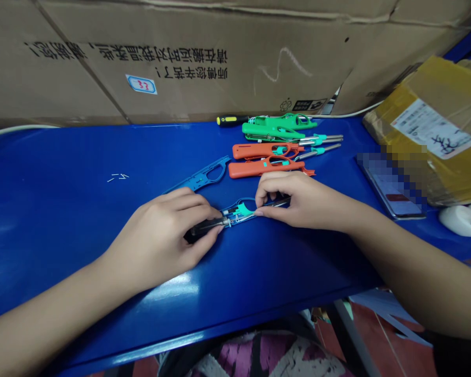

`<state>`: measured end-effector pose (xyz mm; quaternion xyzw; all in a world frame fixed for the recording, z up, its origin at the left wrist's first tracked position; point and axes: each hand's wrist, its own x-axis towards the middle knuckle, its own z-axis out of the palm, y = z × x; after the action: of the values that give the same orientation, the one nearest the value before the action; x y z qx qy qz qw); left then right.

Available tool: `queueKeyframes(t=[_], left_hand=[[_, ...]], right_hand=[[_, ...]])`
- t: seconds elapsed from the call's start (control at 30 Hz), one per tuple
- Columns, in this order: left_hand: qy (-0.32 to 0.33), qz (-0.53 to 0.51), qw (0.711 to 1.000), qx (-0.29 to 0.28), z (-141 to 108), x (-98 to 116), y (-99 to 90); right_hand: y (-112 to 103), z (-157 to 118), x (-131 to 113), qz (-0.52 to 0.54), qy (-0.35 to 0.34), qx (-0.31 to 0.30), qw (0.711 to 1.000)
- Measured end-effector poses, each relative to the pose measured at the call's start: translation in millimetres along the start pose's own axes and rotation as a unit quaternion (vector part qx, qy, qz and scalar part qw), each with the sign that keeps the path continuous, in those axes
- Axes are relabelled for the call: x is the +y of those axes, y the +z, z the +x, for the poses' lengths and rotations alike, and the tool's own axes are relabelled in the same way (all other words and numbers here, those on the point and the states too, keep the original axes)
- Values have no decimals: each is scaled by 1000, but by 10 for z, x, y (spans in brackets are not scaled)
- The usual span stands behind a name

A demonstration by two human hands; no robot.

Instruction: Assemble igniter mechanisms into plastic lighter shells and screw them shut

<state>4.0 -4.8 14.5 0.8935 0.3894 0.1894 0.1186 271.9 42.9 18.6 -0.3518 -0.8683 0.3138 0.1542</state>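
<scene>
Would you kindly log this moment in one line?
left hand: gripping black cylinder; right hand: at metal tube; between: turquoise trigger; beyond: blue lighter half-shell

Moderate indoor light, seemingly from overhead, leaves white glare on the glossy blue tabletop (63, 225) just nearer than the left hand (168, 230) and dim shadow below the right forearm (396, 262), while print on the far cardboard (102, 99) looks legible and blocky pixelation hides part of the phone (388, 191) at right.

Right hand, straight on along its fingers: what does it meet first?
Likely the teal piece, just ahead of the fingertips of the right hand; one view leaves height unclear, so it might pass over.
</scene>
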Motion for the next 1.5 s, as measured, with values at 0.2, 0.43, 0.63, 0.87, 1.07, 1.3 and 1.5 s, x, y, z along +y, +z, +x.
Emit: queueKeyframes(t=[0.2,0.43,0.63,0.87,1.07,1.3,1.5], left_hand=[[-29,-19,999,-7,3,1,4],[-34,-35,999,-1,-9,-13,15],[-31,-31,999,5,-30,28,34],[-38,-28,999,5,-44,38,80],[-53,-61,996,24,-30,54,76],[-22,-11,999,45,-30,73,80],[-13,2,998,54,-44,80,72]], right_hand=[[15,-4,-1,11,13,3,1000],[72,22,-48,4,-42,46,998],[190,44,-91,-17,-87,62,994],[303,52,-108,-34,-97,56,993],[328,56,-112,-33,-94,67,993],[331,55,-131,-11,-103,80,991],[332,63,-168,-8,-94,68,993]])
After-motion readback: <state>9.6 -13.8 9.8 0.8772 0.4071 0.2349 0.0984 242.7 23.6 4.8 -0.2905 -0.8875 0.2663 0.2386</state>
